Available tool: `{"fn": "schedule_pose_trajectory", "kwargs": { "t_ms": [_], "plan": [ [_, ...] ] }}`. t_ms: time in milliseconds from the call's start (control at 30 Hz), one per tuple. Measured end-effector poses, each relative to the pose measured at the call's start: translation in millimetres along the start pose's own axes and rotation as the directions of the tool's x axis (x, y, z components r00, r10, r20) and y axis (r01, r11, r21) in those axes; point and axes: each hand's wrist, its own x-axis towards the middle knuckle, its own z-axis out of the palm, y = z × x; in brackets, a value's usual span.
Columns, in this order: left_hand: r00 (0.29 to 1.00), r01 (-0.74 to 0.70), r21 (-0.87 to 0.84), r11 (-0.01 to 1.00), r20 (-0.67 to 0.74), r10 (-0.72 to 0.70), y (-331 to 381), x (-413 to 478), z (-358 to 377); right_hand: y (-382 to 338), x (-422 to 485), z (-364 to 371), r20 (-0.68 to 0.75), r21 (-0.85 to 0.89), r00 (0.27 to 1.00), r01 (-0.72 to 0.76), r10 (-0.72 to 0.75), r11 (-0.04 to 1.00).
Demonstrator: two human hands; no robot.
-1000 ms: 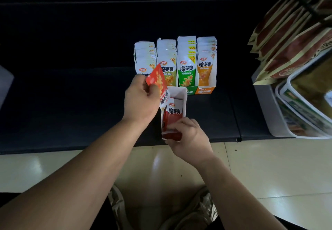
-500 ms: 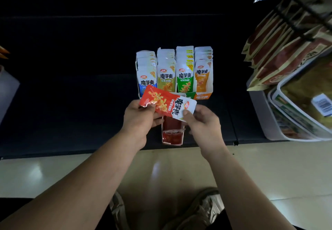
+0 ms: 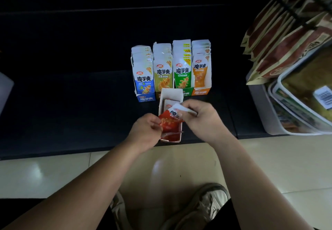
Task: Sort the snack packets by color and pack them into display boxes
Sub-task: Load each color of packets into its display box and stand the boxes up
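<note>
A: Which step is running?
B: Left hand and right hand are pinching the red-and-white foil snack packet, centre frame, at the mouth of the white cardboard display box.
A: Next?
B: Probably seating it upright inside.

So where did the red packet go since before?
The right hand let go of the red box and pinched the white end of the red packet. The left hand kept the red end. Together they lowered the packet, tilted, to the box's opening. The four filled boxes and the red box stayed put.

Bare forearms, worn grey-brown shoes
</note>
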Motion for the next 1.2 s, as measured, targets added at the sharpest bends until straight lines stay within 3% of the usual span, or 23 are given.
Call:
{"fn": "schedule_pose_trajectory", "kwargs": {
  "t_ms": [100,267,367,533,633,733,833,933,1000,1100,1200],
  "plan": [
    [1.000,0.003,-0.039,0.999,-0.030,-0.004,0,1,1,8,-5,8,0.025,-0.097,1.000,0.004,-0.001,0.995],
    [0.998,-0.046,-0.075,0.996,-0.034,0.043,-3,2,3,-8,0,5,-0.075,-0.349,0.967,0.203,-0.243,0.915],
    [0.995,-0.100,-0.052,0.994,-0.007,0.100,-3,0,7,-7,1,4,-0.066,-0.319,0.987,0.119,-0.148,0.940],
    [0.999,-0.045,-0.069,0.997,0.022,0.047,-6,0,5,7,-4,5,0.027,-0.185,0.999,-0.022,0.028,0.982],
    [0.999,-0.029,-0.119,0.993,0.033,0.033,-2,0,4,13,-7,23,0.158,-0.304,0.978,-0.081,0.134,0.949],
    [0.997,-0.048,-0.100,0.994,0.052,0.053,-6,1,6,25,-17,42,0.095,-0.443,0.991,-0.044,0.095,0.896],
    [0.979,-0.197,0.053,0.979,-0.043,0.199,-10,7,2,26,-29,41,0.077,-0.372,0.990,-0.084,0.121,0.925],
    [0.866,-0.394,0.341,0.853,-0.174,0.469,-5,18,-8,31,-38,44,0.144,-0.438,0.977,-0.083,0.160,0.895],
    [0.815,-0.474,0.494,0.729,-0.066,0.576,8,27,-13,43,-43,54,0.026,-0.461,0.999,-0.021,0.037,0.887],
    [0.788,-0.559,0.680,0.475,0.256,0.560,26,35,-21,57,-46,60,-0.151,-0.382,0.986,0.012,-0.075,0.924],
    [0.797,-0.543,0.770,0.336,0.345,0.496,28,42,-35,62,-35,47,-0.166,-0.367,0.983,0.012,-0.078,0.930]
  ]
}}
